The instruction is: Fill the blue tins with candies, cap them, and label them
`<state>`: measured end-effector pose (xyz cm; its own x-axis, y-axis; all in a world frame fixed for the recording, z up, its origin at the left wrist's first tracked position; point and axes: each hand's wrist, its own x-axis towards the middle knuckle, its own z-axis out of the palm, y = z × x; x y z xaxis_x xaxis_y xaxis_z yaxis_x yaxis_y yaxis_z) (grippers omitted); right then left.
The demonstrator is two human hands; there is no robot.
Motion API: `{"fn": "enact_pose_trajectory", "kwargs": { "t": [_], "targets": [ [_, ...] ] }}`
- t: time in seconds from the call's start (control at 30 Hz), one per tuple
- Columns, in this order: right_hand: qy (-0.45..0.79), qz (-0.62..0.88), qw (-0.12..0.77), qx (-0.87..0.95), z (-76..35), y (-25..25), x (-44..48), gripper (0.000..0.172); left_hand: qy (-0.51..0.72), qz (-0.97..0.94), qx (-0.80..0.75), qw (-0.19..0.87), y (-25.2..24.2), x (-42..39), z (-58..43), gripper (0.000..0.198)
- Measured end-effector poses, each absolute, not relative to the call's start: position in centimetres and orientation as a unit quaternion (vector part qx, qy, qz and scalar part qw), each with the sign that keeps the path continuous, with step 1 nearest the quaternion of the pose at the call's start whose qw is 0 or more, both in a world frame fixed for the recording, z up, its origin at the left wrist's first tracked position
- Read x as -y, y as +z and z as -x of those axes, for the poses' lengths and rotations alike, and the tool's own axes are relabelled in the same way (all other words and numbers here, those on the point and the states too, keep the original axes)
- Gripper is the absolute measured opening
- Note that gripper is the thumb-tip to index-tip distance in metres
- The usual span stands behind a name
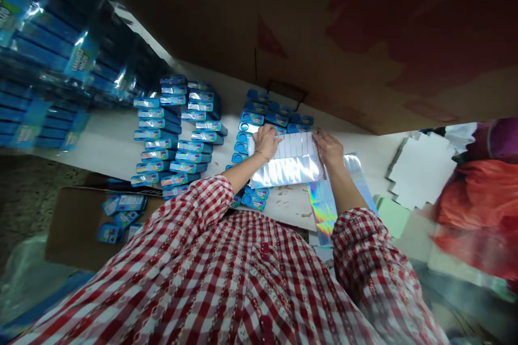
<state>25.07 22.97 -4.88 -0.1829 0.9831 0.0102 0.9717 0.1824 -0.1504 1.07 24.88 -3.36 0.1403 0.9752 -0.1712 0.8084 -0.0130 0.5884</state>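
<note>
A shiny clear wrapper pack (288, 160) lies over a row of small blue boxes (259, 113) on the white table (109, 143). My left hand (266, 141) grips its left edge with curled fingers. My right hand (328, 148) pinches its right edge. More small blue boxes (254, 199) show under the pack's near edge. Both arms wear red-and-white checked sleeves.
Stacks of blue boxes (174, 135) stand left of my hands. Wrapped bundles (48, 59) pile at far left. A brown carton (324, 27) looms behind. Holographic sheets (324, 205) lie right, white card blanks (421, 170) farther right. A cardboard box (81, 226) holds loose boxes.
</note>
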Motion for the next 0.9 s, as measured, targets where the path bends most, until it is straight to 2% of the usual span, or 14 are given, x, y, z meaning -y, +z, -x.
{"fn": "enact_pose_trajectory", "kwargs": {
  "t": [0.13, 0.27, 0.37, 0.47, 0.53, 0.6, 0.7, 0.77, 0.9],
  "targets": [
    [0.020, 0.630, 0.076, 0.773, -25.0, -2.4, -21.4, 0.029, 0.148, -0.700, -0.638, 0.286, -3.4, -24.7, -1.2, 0.011],
    [-0.011, 0.645, 0.116, 0.755, -23.6, 5.2, -17.8, 0.023, 0.150, -0.713, -0.626, 0.279, -3.7, -24.9, -1.4, 0.011],
    [0.065, 0.648, 0.128, 0.748, -21.5, 11.0, -14.5, 0.018, 0.163, -0.713, -0.616, 0.291, -3.4, -25.2, -1.3, 0.014],
    [0.158, 0.665, 0.159, 0.713, -18.6, 13.6, -12.7, 0.017, 0.238, -0.698, -0.590, 0.329, -2.4, -24.6, -0.2, 0.019],
    [0.196, 0.682, 0.198, 0.676, -16.5, 13.4, -12.4, 0.018, 0.310, -0.657, -0.550, 0.412, -1.4, -23.3, 1.5, 0.024],
    [0.252, 0.689, 0.239, 0.637, -14.5, 12.0, -12.5, 0.020, 0.354, -0.583, -0.487, 0.546, -0.4, -21.2, 3.9, 0.039],
    [0.369, 0.686, 0.272, 0.565, -11.4, 9.0, -12.8, 0.026, 0.350, -0.465, -0.397, 0.710, 0.8, -17.4, 8.0, 0.057],
    [0.435, 0.684, 0.279, 0.516, -9.2, 7.2, -12.7, 0.030, 0.346, -0.419, -0.385, 0.746, 1.1, -15.1, 10.3, 0.059],
    [0.538, 0.664, 0.277, 0.438, -4.7, 4.4, -11.9, 0.031, 0.373, -0.380, -0.474, 0.701, 0.5, -12.4, 13.9, 0.049]
  ]
}}
